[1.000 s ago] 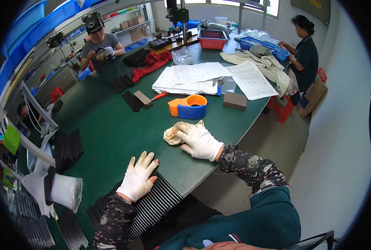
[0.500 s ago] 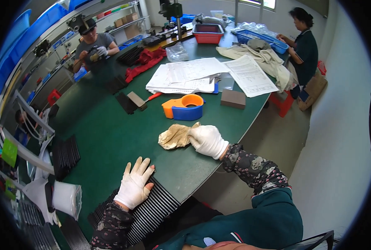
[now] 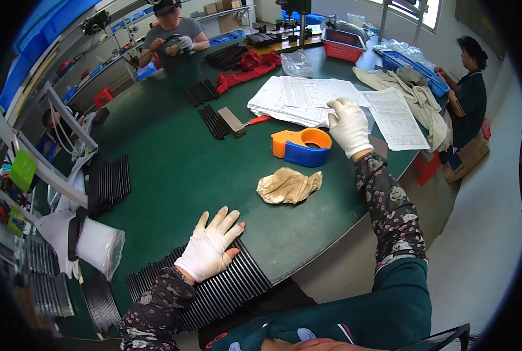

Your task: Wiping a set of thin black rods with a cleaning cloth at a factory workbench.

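Head view: left hand (image 3: 209,248), white-gloved, lay flat with fingers spread on row of black strips (image 3: 226,289) at near edge of green bench (image 3: 173,169). Right hand (image 3: 348,126) reached to paper stack (image 3: 299,99), grip loose, holding nothing. Tape dispenser (image 3: 302,146), crumpled rag (image 3: 288,185) lay between.

White printed paper sheets (image 3: 316,99) lie across the table; a clear plastic bag (image 3: 298,62) sits behind them.
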A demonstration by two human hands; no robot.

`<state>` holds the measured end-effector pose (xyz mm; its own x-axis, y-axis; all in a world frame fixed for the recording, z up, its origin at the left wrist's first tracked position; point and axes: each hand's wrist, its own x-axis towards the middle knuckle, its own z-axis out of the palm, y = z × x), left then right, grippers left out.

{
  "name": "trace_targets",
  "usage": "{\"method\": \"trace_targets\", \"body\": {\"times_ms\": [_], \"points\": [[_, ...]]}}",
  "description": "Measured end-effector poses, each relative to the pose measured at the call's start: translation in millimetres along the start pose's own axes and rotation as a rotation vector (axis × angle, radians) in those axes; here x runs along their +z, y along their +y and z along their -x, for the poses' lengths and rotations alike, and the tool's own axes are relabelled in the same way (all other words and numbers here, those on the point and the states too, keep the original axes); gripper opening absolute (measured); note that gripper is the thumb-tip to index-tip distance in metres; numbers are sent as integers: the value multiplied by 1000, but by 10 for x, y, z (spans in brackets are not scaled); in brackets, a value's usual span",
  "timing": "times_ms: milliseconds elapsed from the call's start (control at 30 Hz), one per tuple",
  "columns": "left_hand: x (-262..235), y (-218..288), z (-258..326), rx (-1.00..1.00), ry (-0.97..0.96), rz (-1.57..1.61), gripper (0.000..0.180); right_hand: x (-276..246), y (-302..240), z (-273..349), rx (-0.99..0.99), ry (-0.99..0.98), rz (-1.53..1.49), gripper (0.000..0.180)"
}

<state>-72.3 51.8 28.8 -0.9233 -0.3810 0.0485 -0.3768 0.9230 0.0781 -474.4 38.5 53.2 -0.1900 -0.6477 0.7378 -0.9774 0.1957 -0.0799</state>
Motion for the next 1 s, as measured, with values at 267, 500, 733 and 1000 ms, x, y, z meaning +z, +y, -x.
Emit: {"method": "trace_targets", "body": {"times_ms": [267, 500, 733, 1000], "points": [[-5, -16, -29, 26, 23, 42, 59, 836, -650, -855, 66, -907, 154, 54], [-22, -19, -63, -6, -16, 21, 55, 1083, -575, -870, -143, -967, 563, 41], [-5, -30, -22, -6, 25, 61, 56, 954, -858, -999, -105, -720, 405, 29], [-34, -15, -71, 1, 14, 94, 56, 1837, -855, -1100, -114, -1142, 475, 72]]}}
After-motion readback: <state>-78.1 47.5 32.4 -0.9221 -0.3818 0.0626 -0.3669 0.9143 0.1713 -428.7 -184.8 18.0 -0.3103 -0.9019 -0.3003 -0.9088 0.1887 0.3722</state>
